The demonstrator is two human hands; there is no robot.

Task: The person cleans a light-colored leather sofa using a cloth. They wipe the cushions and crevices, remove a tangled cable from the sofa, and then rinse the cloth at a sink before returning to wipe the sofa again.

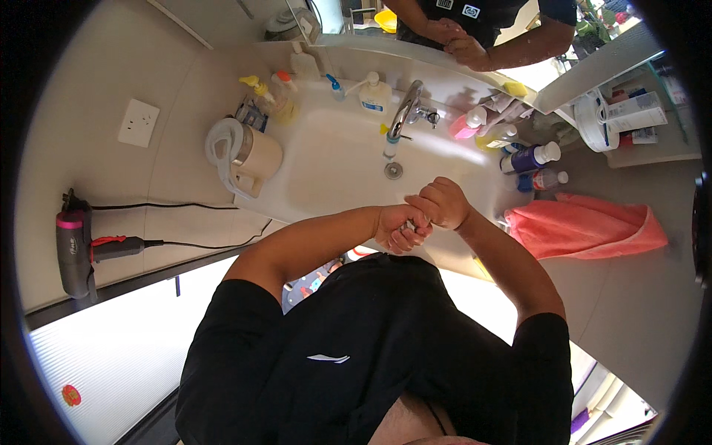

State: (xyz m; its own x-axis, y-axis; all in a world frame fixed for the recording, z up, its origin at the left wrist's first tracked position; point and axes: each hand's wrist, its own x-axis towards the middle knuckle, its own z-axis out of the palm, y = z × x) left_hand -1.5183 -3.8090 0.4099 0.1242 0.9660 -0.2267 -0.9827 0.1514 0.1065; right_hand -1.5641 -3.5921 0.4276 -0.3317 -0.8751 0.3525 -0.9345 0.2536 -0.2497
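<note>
My left hand (pixel 403 228) is curled, palm side up, over the near edge of the white washbasin (pixel 334 161). A small pale spot shows between its fingers; whether it is an object cannot be told. My right hand (pixel 442 203) is bent with its knuckles up, and its fingertips touch the thumb side of my left hand. Its palm is hidden. Beyond both hands, the chrome faucet (pixel 404 108) reaches over the basin, with a clear, blue-banded piece at its spout, above the metal drain (pixel 393 171). The mirror at the top also shows the two hands together.
A white pump bottle (pixel 375 95), yellow-topped pump bottle (pixel 258 89) and pink bottle (pixel 468 122) line the back rim. A lidded cream jug (pixel 258 153) stands left. At right are a purple bottle (pixel 528 158) and coral towel (pixel 584 227). A hair dryer (pixel 78 245) hangs far left.
</note>
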